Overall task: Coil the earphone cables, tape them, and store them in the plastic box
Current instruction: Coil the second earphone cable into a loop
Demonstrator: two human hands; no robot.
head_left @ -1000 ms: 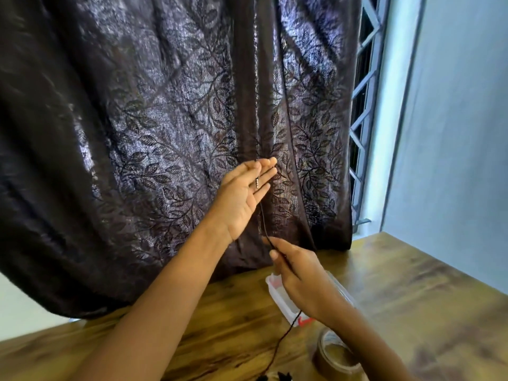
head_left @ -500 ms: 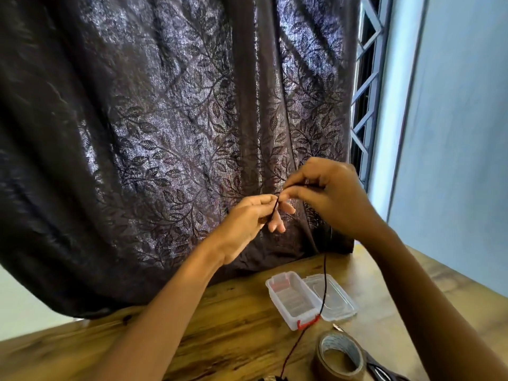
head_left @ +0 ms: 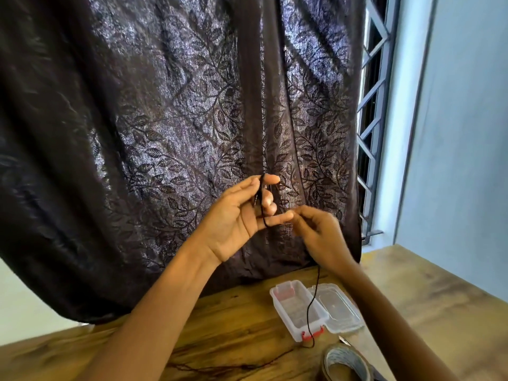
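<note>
The earphone cable [head_left: 317, 279] is held up over the bench [head_left: 220, 339], looped round the curled fingers [head_left: 268, 202] of the left hand [head_left: 236, 215] and pinched by the right hand [head_left: 320, 237], its tail hung across the open plastic box [head_left: 286, 323].

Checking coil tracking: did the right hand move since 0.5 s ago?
Yes. The right hand, pinching the earphone cable, has dropped toward the plastic box, below the fingertips of the left hand.

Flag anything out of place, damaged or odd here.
Nothing stands out. The box lies open, lid flat beside it; the cable hangs from the right hand across it to the table, its upper end looped over the left hand. No spill or damage shows.
</note>
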